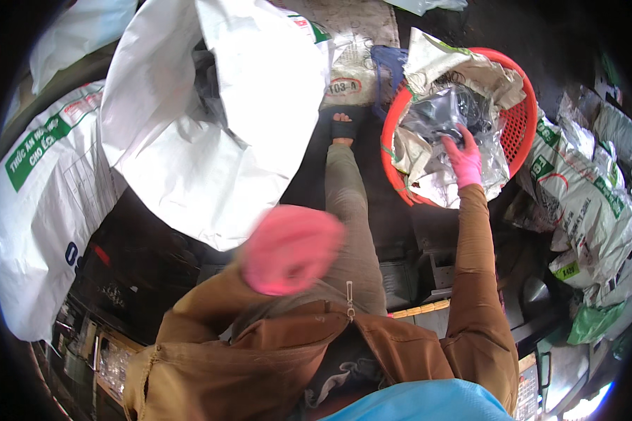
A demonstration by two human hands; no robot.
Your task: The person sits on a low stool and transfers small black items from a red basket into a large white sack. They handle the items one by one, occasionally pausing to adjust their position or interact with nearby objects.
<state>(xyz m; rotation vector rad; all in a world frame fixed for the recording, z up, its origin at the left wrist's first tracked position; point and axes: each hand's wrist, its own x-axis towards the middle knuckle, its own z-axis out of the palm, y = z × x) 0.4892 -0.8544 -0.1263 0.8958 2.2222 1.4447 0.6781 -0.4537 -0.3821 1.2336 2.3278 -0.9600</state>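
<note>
My right hand point(463, 158), in a pink glove, reaches into a red plastic basket point(521, 133) lined with an opened white sack. Its thumb and fingers are apart and touch crumpled clear plastic film point(439, 112) inside; no firm grip shows. My left hand point(293, 249), also pink-gloved, is smeared by motion in front of my body, so its fingers cannot be read. It is near the lower edge of a large white sack point(260, 168). That sack stands with its mouth open, and some dark, see-through plastic point(208, 88) shows inside.
A printed white sack point(42, 203) stands at the left. Filled sacks point(576, 203) with loose plastic lie at the right. My leg point(347, 203) stretches between the large sack and the basket. A blue plastic object point(387, 67) stands behind the basket, beside a flat printed sack point(365, 35).
</note>
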